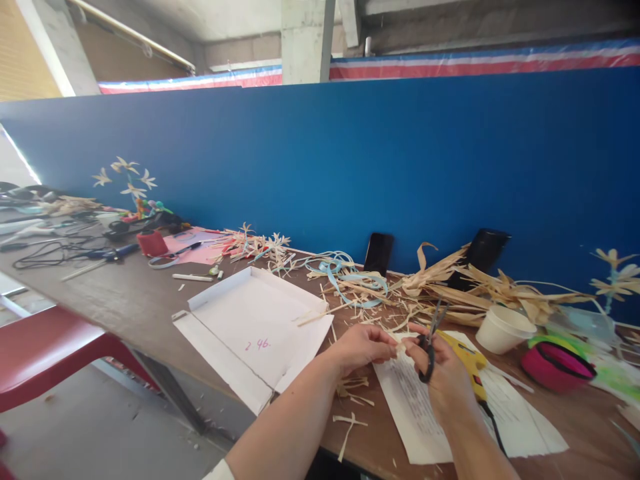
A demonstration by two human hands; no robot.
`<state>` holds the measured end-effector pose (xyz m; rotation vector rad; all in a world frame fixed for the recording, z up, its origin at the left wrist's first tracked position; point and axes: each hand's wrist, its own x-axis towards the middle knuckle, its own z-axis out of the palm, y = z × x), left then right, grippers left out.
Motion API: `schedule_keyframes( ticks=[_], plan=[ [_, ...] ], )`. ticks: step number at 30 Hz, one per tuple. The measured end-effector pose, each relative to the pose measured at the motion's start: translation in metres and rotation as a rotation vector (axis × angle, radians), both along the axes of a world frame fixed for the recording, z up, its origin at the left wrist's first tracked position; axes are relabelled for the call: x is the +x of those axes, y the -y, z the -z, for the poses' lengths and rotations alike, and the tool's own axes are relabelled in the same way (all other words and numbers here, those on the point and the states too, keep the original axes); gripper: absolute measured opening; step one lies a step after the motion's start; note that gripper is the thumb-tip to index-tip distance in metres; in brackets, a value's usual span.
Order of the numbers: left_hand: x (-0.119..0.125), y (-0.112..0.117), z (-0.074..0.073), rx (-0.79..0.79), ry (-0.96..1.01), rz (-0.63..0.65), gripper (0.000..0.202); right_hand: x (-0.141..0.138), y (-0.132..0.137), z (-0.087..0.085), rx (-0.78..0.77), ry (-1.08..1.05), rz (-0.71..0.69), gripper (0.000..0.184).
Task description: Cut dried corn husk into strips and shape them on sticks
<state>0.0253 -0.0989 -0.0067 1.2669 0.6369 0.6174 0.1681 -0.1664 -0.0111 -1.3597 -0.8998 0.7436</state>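
Note:
My left hand (367,348) is closed in a pinch on a small pale piece of husk (400,348), whose far side meets the fingertips of my right hand (443,367). Black-handled scissors (429,347) hang on the fingers of my right hand, blades pointing up and away. Both hands are above a printed sheet of paper (415,413). Just behind my right hand lies a yellow glue gun (465,360), partly covered by the hand. Cut strips of husk (353,427) are scattered on the table below my left hand.
A white box lid (255,313) lies left of my hands. Dried husks (450,287), blue ribbon (345,280) and a phone (379,253) are along the blue partition (320,153). A white cup (505,330) and a pink pouch (557,367) stand right. A red chair (55,353) is at left.

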Motion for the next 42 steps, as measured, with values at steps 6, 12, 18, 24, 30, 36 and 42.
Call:
schedule_keyframes(
  ticks=[6,12,18,24,30,36,42],
  plan=[
    [0.001,-0.001,0.005,-0.050,0.057,0.017,0.036,0.000,0.000,0.001,0.011,-0.006,0.019,0.052],
    [0.001,-0.002,0.004,-0.032,0.007,-0.018,0.036,0.000,0.001,-0.002,-0.019,0.056,0.087,0.047],
    [0.001,-0.001,0.001,-0.015,0.009,-0.076,0.031,0.001,0.001,0.000,-0.005,0.013,0.080,0.047],
    [0.000,-0.005,-0.001,-0.039,0.074,-0.227,0.038,-0.005,0.005,-0.005,-0.122,-0.071,-0.071,0.038],
    [0.000,-0.010,0.001,-0.066,0.178,-0.300,0.043,-0.009,0.009,-0.009,-0.235,0.034,-0.315,0.039],
    [0.001,-0.010,-0.001,-0.060,0.168,-0.321,0.045,-0.009,0.009,-0.007,-0.234,0.098,-0.321,0.045],
    [0.001,-0.010,0.000,-0.049,0.155,-0.312,0.044,-0.009,0.008,-0.007,-0.256,0.134,-0.311,0.043]
  ],
)
